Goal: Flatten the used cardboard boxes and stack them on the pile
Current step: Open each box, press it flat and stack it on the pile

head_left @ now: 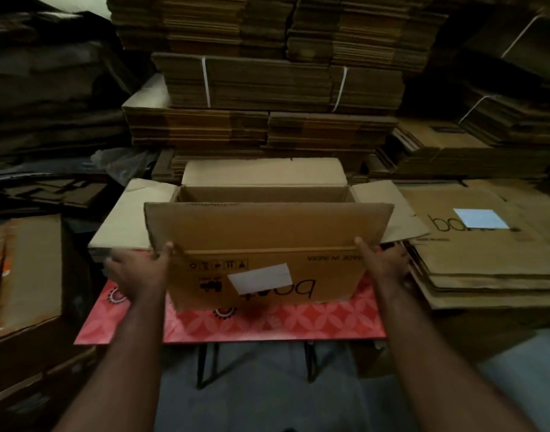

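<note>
An open brown cardboard box (267,244) stands on a small red patterned table (267,322), its top flaps spread outward. It carries upside-down black print and a white label on its near wall. My left hand (136,269) grips the box's left near corner, thumb on the front face at the flap fold. My right hand (386,263) grips the right near corner the same way. A pile of flattened boxes (492,254) lies to the right, level with the table.
Tall strapped stacks of flat cardboard (267,82) fill the back. Dark sheets (49,88) are piled at the left, and an upright carton (24,269) stands at the near left. The table has black folding legs (205,366) over a grey floor.
</note>
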Action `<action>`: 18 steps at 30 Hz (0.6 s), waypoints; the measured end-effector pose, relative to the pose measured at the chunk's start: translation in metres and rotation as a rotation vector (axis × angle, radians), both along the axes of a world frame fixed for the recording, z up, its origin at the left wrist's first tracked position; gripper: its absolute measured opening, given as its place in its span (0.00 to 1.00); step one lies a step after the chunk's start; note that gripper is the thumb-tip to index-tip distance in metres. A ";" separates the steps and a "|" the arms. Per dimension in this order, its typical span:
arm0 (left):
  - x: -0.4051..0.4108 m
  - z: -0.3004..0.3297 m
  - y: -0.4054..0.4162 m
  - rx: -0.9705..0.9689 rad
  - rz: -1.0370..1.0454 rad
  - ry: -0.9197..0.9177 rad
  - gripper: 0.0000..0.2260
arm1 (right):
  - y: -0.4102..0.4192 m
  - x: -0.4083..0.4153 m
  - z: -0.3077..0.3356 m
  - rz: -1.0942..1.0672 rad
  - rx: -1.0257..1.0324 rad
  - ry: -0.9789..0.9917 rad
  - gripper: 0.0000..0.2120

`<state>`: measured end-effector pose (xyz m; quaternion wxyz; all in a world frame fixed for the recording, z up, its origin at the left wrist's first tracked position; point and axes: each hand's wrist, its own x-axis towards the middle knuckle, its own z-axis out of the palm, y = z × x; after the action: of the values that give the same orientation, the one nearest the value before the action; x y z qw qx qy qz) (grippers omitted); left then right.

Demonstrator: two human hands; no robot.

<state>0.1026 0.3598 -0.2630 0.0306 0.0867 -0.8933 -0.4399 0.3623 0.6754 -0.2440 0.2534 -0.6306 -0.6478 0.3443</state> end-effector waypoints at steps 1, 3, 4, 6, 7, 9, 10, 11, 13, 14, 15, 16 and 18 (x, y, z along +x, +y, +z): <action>-0.002 -0.016 0.002 0.084 -0.052 -0.088 0.47 | 0.004 -0.001 -0.012 0.060 -0.048 0.077 0.49; -0.005 -0.040 0.007 0.315 -0.172 -0.178 0.42 | 0.012 -0.002 -0.031 0.124 -0.137 0.267 0.38; -0.005 -0.044 0.009 0.408 -0.202 -0.204 0.34 | 0.017 -0.003 -0.038 0.136 -0.147 0.335 0.31; -0.007 -0.049 0.014 0.494 -0.244 -0.190 0.26 | 0.029 -0.005 -0.054 0.187 -0.131 0.403 0.27; -0.008 -0.053 0.017 0.505 -0.276 -0.185 0.26 | 0.034 -0.004 -0.060 0.249 -0.127 0.435 0.29; -0.008 -0.059 0.020 0.502 -0.329 -0.175 0.31 | 0.037 -0.001 -0.070 0.366 -0.124 0.408 0.40; -0.006 -0.061 0.021 0.490 -0.339 -0.165 0.34 | 0.038 0.001 -0.077 0.389 -0.118 0.379 0.45; -0.007 -0.062 0.022 0.471 -0.337 -0.148 0.35 | 0.040 0.000 -0.082 0.398 -0.104 0.349 0.47; -0.009 -0.054 0.028 0.438 -0.326 -0.080 0.36 | 0.044 -0.007 -0.076 0.398 -0.017 0.344 0.46; -0.013 -0.045 0.033 0.425 -0.301 -0.026 0.36 | 0.048 -0.013 -0.067 0.364 0.035 0.350 0.46; -0.018 -0.035 0.038 0.400 -0.280 0.043 0.36 | 0.053 -0.019 -0.058 0.320 0.098 0.354 0.46; -0.024 -0.027 0.040 0.357 -0.271 0.120 0.36 | 0.060 -0.024 -0.048 0.298 0.165 0.363 0.46; -0.035 -0.020 0.041 0.207 -0.321 0.197 0.38 | 0.070 -0.028 -0.037 0.354 0.242 0.328 0.47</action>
<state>0.0678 0.4006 -0.2827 0.0383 -0.0977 -0.8384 -0.5348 0.3348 0.7455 -0.2806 0.3641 -0.4084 -0.7349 0.4009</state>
